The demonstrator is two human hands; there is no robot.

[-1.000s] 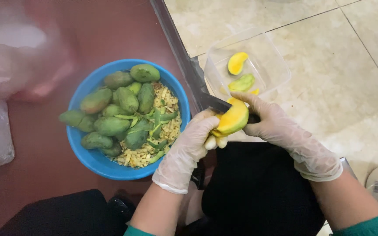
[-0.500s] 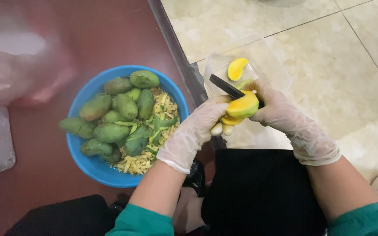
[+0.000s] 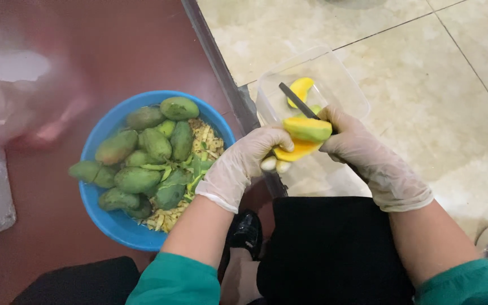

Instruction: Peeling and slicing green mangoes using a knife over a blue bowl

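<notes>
Hidden parts: the knife [image 3: 296, 100] handle is buried inside the right hand [image 3: 368, 158]; only the dark blade shows, slanting up and to the left from behind the mango [image 3: 303, 136]. The left palm is turned away. A blurred pinkish shape at the upper left cannot be made out, and a pale slab is cut off by the left edge.
Left hand [image 3: 243, 165]: in a thin clear glove, fingers curled, grip closed around the left end and underside of the mango.
Right hand: gloved too, grip closed on the knife handle, fingertips pressed against the right end of the mango.
Mango: peeled, yellow-orange flesh with a green strip along the top, held between both hands above the near edge of the clear tub [image 3: 345, 85].
Clear tub: sits on the pale tiled floor and holds a few cut yellow and green pieces.
Blue bowl [image 3: 104, 217]: left of the hands on a dark red surface, filled with whole green mangoes [image 3: 136, 179] and a heap of peelings [image 3: 207, 141].
Arms: bare forearms, teal sleeves at the bottom edge, above a black-clothed lap.
</notes>
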